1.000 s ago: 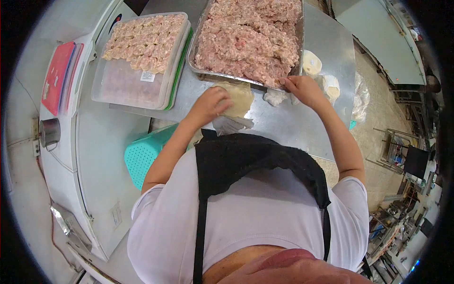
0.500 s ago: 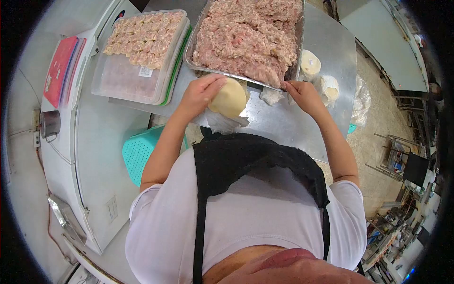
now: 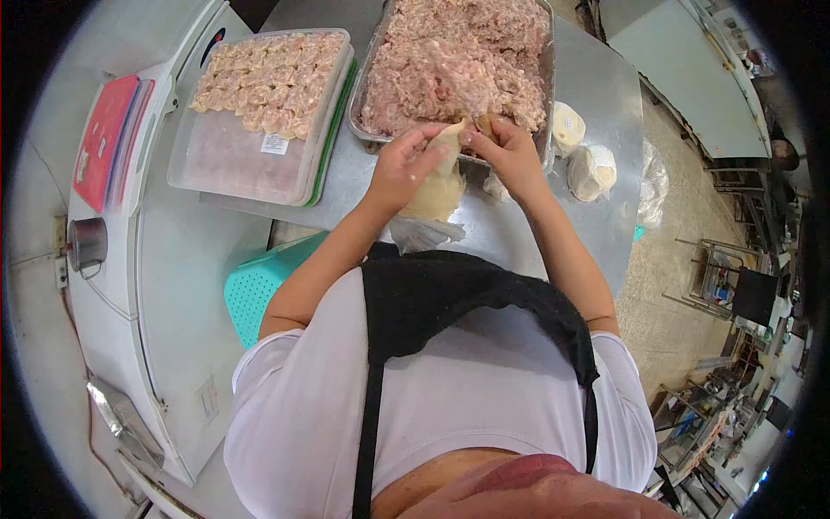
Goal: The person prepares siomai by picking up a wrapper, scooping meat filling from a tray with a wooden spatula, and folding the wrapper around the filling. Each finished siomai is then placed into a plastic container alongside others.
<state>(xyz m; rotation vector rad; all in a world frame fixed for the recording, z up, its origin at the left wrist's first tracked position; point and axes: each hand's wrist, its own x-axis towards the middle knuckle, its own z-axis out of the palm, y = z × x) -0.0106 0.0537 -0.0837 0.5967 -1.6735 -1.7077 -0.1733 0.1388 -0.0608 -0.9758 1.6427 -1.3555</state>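
Head view: a thin pale wrapper [image 3: 446, 145] is held up between the two hands, just over the near edge of the metal tray [image 3: 552, 138] and above the wrapper stack [image 3: 432, 203]. It is pinched between the thumb and fingers of the left hand [image 3: 405, 173]. The fingers of the right hand [image 3: 508, 156] are drawn together at the wrapper's upper end, beside a small tan thing [image 3: 486, 127]; whether the wrapper, the tan thing or both are gripped there cannot be told.

The wrapper could be torn if it is pulled unevenly, since it looks thin and soft and is hung from pinched fingertips. It could also be creased or stuck to itself where it is folded over. If it is dipped too low, its edge could be smeared by the ground meat [image 3: 450, 73]. The stack could be nudged or dragged askew by the left wrist, which is held close beside it.

Counted, there are two hands, one lifted wrapper, one stack on one crumpled plastic sheet [image 3: 424, 233], one tray and one heap of meat. Two round pale packs [image 3: 567, 128] [image 3: 592, 171] are set to the right on the metal table [image 3: 596, 229]. One clear container [image 3: 212, 160] is seen at the left, with meat pieces [image 3: 272, 78] ranged in rows, too blurred to be counted surely. One turquoise basket [image 3: 255, 290] is placed below.
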